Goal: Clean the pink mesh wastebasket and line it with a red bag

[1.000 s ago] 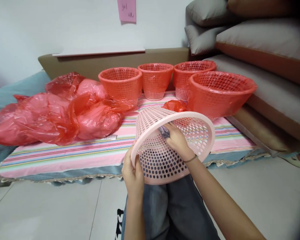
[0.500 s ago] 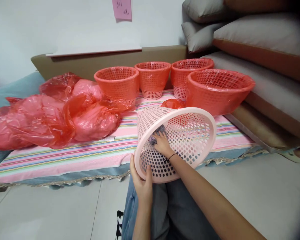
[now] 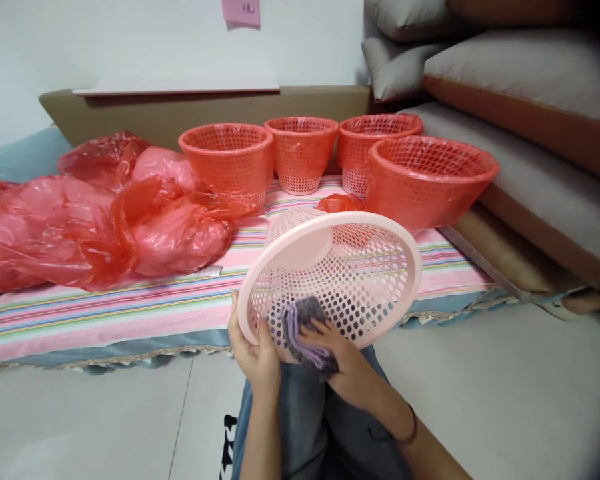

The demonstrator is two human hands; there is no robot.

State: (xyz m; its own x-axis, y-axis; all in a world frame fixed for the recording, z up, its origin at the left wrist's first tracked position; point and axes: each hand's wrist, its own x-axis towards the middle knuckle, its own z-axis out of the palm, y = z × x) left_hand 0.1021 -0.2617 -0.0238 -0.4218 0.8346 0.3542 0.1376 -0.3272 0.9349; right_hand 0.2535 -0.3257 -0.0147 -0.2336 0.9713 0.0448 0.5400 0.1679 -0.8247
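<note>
The left hand grips the rim of a pale pink plastic basket at its lower left, thumb on the inner side and the other fingers around the outside. The right hand holds a folded dark grey and purple cloth at the lower part of the basket's mouth, its fingers spread over the cloth. A thin dark band circles the right wrist.

The basket is tilted on its side, its mouth facing the person and its solid round base pointing away, above legs in blue jeans. Its walls are a lattice of holes.

Just beyond the basket, a small crumpled piece of red plastic lies on a pink striped sheet. Behind it stand four upright baskets wrapped in red plastic: one at the left, two further along, and one nearer at the right. To the left lies a heap of red plastic bags with pinkish bulges inside; their contents cannot be made out.

A brown backboard runs behind, grey and brown cushions are stacked at the right, and a pink note hangs on the white wall. Pale tiles cover the floor.
</note>
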